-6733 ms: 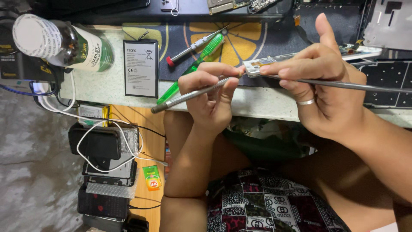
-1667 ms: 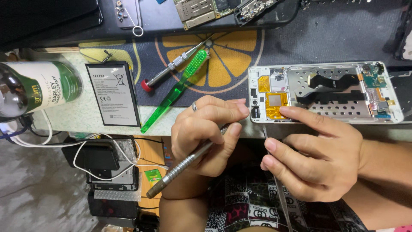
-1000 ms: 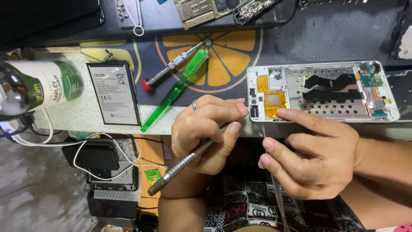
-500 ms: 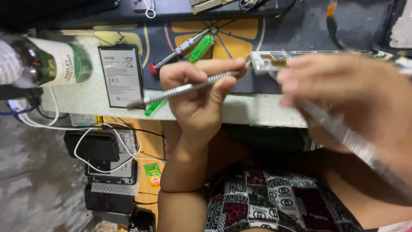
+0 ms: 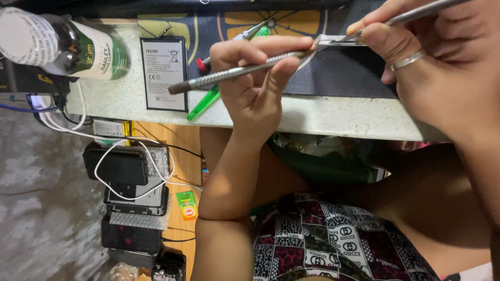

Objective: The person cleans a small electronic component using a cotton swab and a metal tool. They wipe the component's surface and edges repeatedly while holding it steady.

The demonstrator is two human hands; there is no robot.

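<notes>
I'm gripping a slim metal tool [image 5: 239,73] in my left hand [image 5: 255,86], fingers clenched round its knurled grey shaft, which is slanting across the hand with the dark butt end pointing left toward the battery. My right hand [image 5: 442,73] is closing round a thin metal phone frame [image 5: 338,40], seen edge-on, pinched between thumb and fingers; a plain silver ring [image 5: 406,61] is sitting on one finger. The tool's tip is meeting the frame's left end, raised just above the table [image 5: 333,117], a pale speckled stone-like slab. A dark mat with an orange-slice print [image 5: 281,23] is covering the far part of it. A flat rectangular black-edged battery with a white label [image 5: 164,74] is lying on the table left of my left hand. A translucent green plastic pry tool [image 5: 204,101] and a red-tipped screwdriver [image 5: 202,63] are lying partly hidden behind my fingers. A dark glass bottle with a green label [image 5: 67,44] is lying on its side at far left. White cables [image 5: 125,151] are looping over black devices below.
</notes>
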